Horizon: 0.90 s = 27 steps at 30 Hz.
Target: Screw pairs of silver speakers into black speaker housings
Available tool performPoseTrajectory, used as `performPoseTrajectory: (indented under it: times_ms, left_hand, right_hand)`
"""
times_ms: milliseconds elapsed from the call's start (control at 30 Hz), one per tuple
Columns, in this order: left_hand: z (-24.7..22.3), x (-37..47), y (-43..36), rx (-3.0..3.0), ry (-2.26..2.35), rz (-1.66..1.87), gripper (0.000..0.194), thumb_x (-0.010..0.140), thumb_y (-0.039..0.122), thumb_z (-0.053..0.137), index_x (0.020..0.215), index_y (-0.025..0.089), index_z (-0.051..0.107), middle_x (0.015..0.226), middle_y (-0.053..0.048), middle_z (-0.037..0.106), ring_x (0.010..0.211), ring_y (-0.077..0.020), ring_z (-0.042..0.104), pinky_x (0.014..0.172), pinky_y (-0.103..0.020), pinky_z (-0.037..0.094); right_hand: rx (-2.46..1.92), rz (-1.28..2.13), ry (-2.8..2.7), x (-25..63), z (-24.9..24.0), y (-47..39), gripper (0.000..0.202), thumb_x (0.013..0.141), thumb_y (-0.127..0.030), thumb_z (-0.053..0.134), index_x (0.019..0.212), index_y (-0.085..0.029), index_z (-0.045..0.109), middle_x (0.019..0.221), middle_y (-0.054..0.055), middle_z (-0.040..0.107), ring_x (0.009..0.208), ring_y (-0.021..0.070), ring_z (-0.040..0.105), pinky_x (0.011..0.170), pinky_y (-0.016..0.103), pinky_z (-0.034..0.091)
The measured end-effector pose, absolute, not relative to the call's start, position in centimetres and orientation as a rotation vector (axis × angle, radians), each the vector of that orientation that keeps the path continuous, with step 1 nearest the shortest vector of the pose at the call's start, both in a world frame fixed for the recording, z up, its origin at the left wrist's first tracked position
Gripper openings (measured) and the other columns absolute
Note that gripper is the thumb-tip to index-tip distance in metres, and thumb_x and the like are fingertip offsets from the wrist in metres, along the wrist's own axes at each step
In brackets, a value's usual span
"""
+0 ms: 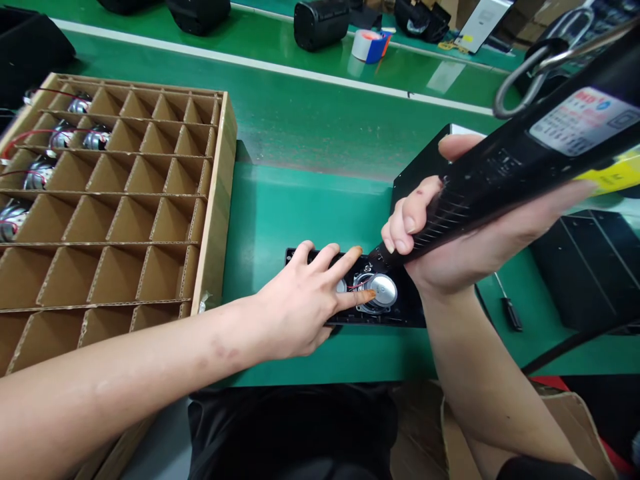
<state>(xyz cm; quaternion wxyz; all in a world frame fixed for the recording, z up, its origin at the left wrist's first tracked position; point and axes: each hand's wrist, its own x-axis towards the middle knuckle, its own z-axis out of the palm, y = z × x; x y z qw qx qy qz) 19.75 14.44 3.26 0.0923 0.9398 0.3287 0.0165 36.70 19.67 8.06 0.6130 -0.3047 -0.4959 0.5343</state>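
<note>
My right hand is wrapped around a black electric screwdriver, which hangs from a metal hook and slants down to the left. Its tip reaches the edge of a round silver speaker driver seated in a black plastic panel. Over the left part of that panel lies my left hand, fingers spread, one fingertip touching the driver. A second driver in the panel is mostly hidden beneath these fingers. Thin red wires run between the two.
On the left stands a box with cardboard dividers; several drivers sit in its left compartments. Black boxes and a small screwdriver lie at right. Tape and black housings stand beyond the white line.
</note>
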Motion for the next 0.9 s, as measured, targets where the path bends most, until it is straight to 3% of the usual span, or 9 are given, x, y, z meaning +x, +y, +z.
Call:
performPoseTrajectory:
  times_ms: [133,367,600,900]
  left_hand:
    - [3.3,19.8,14.5,2.787,0.971,0.039,0.077,0.083,0.04,0.072,0.154,0.039,0.044,0.165,-0.018,0.028,0.138,-0.0457,0.039,0.103,-0.062,0.036]
    - [3.7,19.9,14.5,2.785,0.983,0.002,0.077,0.082,0.041,0.073,0.154,0.04,0.044,0.162,-0.019,0.031,0.137,-0.0446,0.039,0.104,-0.063,0.035]
    - [3.8,20.0,14.6,2.77,0.983,0.019,0.074,0.083,0.038,0.072,0.153,0.04,0.046,0.163,-0.018,0.03,0.136,-0.0452,0.041,0.104,-0.063,0.035]
    - [3.6,19.8,14.6,2.778,0.976,0.022,0.077,0.082,0.037,0.074,0.153,0.039,0.046,0.162,-0.022,0.03,0.137,-0.0472,0.04,0.103,-0.066,0.036]
  right_hand:
    - [-0.632,1.286,-1.167,36.8,7.7,19.5,0.055,0.073,-0.074,0.077,0.092,-0.023,0.066,0.053,-0.004,0.056,0.037,0.0133,0.047,0.034,0.026,0.036]
    - [-0.615,1.421,-1.103,36.9,7.4,19.4,0.054,0.057,-0.069,0.089,0.083,-0.026,0.07,0.051,-0.005,0.059,0.034,0.0125,0.042,0.032,0.024,0.03]
    - [-0.507,1.45,-1.147,37.4,6.9,19.8,0.057,0.069,-0.07,0.082,0.1,-0.024,0.071,0.056,-0.003,0.062,0.037,0.0133,0.047,0.034,0.025,0.036]
    - [-0.496,1.44,-1.154,37.4,6.3,19.8,0.056,0.074,-0.073,0.076,0.095,-0.022,0.068,0.054,-0.004,0.058,0.039,0.0134,0.047,0.035,0.025,0.036]
